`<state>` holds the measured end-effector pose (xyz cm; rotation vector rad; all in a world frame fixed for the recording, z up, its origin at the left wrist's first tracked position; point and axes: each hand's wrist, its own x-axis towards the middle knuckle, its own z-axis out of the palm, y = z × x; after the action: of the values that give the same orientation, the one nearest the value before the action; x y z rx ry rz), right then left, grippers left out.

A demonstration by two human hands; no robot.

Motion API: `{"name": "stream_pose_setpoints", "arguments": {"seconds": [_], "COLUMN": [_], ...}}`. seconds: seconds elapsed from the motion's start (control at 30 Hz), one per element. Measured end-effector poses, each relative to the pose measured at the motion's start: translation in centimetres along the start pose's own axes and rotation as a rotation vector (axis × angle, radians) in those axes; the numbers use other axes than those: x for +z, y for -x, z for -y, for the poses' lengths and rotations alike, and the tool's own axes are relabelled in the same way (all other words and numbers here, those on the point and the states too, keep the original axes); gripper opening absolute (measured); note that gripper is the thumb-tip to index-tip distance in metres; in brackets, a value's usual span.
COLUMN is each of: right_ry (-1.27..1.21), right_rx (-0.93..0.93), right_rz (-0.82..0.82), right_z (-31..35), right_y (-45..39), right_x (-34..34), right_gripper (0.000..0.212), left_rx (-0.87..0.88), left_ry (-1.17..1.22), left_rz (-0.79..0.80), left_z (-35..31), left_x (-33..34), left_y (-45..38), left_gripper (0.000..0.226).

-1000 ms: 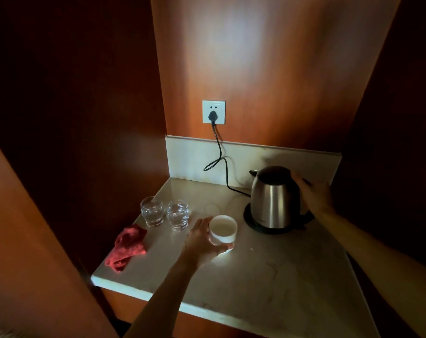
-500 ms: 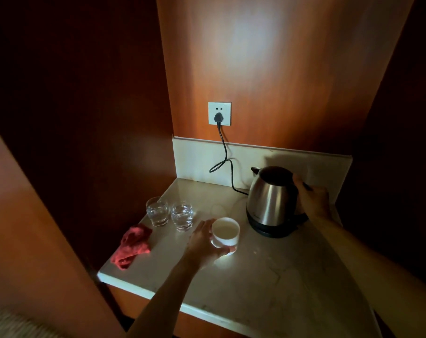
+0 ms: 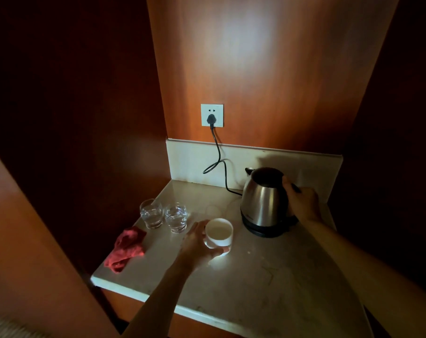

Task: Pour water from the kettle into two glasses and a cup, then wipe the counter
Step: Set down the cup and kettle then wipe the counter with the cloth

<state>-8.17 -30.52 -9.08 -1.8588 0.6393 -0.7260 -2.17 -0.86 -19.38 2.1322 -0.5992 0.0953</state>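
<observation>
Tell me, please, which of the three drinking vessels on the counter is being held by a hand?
The white cup, gripped by the left hand. The two clear glasses stand untouched beside it.

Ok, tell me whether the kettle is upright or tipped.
Upright. The kettle sits level on its black base, spout clear of the cup; the right hand grips its handle.

Steel kettle (image 3: pixel 263 201) on base; white cup (image 3: pixel 218 232) beside two water-filled glasses (image 3: pixel 164 217).

Head-high, angled down over counter (image 3: pixel 268 276)
</observation>
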Motion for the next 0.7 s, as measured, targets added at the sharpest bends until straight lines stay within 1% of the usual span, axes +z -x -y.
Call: {"name": "stream_pose_setpoints", "arguments": {"seconds": [0.07,0.13,0.27,0.43,0.57,0.7], "right_ry": [0.062,0.067,0.050,-0.014,-0.017,-0.012], "right_rx": [-0.060,-0.073,0.003,0.053,0.047,0.064], "right_rz": [0.061,0.083,0.006,-0.087,-0.078,-0.089], "right_z": [0.2,0.4,0.7,0.2,-0.6,-0.4], "right_y": [0.3,0.2,-0.5,-0.8,-0.1,0.4], "right_x": [0.5,0.7,0.4,-0.6,-0.8,-0.4], "right_gripper": [0.062,0.058,0.064,0.051,0.053,0.061], "left_rx": [0.005,-0.001,-0.016,-0.016,-0.018,-0.044], "left_ry": [0.001,0.008,-0.002,-0.018,-0.023,0.006], "left_rz": [-0.003,-0.004,0.002,-0.004,-0.001,-0.004], "left_z": [0.1,0.0,-0.2,0.1,0.2,-0.2], "left_x": [0.0,0.0,0.0,0.1,0.0,0.0], "left_y": [-0.1,-0.2,-0.1,-0.2,-0.2,0.0], "left_gripper": [0.084,0.085,0.085,0.087,0.090,0.085]}}
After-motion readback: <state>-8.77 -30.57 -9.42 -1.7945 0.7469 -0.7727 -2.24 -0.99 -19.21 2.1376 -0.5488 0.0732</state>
